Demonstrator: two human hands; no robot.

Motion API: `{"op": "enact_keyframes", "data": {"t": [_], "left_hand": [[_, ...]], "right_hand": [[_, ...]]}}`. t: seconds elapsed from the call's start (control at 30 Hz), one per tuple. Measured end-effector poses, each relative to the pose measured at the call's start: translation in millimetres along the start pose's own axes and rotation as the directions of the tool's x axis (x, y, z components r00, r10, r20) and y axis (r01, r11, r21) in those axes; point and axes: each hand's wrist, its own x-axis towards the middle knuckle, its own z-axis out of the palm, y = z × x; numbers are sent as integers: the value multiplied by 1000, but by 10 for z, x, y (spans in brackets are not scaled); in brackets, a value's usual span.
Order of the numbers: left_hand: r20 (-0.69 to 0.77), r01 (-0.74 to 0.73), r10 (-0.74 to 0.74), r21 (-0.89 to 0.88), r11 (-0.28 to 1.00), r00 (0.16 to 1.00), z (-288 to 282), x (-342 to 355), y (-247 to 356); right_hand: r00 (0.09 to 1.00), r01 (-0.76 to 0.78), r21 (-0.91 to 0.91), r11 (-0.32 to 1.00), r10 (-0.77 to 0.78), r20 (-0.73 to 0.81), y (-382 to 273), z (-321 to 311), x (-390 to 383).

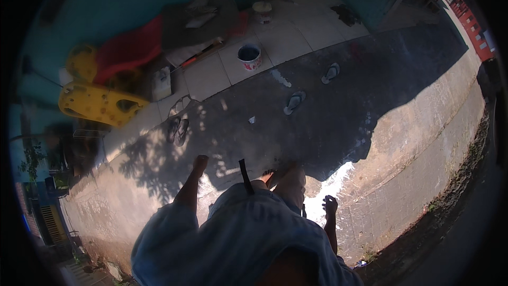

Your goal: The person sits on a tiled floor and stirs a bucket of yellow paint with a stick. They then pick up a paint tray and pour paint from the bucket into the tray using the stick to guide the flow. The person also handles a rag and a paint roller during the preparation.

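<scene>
The left hand [200,162] is hanging fisted; the right hand [330,206] one cannot tell. Dark sandals [181,131] are looking light, bendable, best held by edges

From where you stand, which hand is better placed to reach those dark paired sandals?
Probably the left hand: it is closer to the dark sandals, while the right hand hangs farther off.
</scene>
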Motion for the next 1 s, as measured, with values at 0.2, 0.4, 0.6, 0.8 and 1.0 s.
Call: {"op": "enact_keyframes", "data": {"t": [0.2, 0.4, 0.6, 0.8, 1.0], "left_hand": [[95, -297, 286, 145, 944, 954, 300, 443, 873], [390, 413, -192, -629, 659, 901, 346, 1274, 2389], [397, 399, -49, -916, 40, 917, 635, 2994, 3807], [343, 343, -12, -933, 106, 939, 1425, 5114, 4410], [327, 371, -277, -920, 123, 903, 2458, 6634, 4106]], "right_hand": [[880, 456, -168, 874, -414, 234, -2925, 930, 1007], [892, 231, -186, 955, -132, 432, -4947, 2480, 2286], [549, -87, -128, 988, 155, 822, -6494, 5022, 2456], [445, -147, -67, 987, 126, 887, -6622, 7222, 3330], [438, 622, -143, 770, -190, 879, -5374, 8760, 5025]]}}
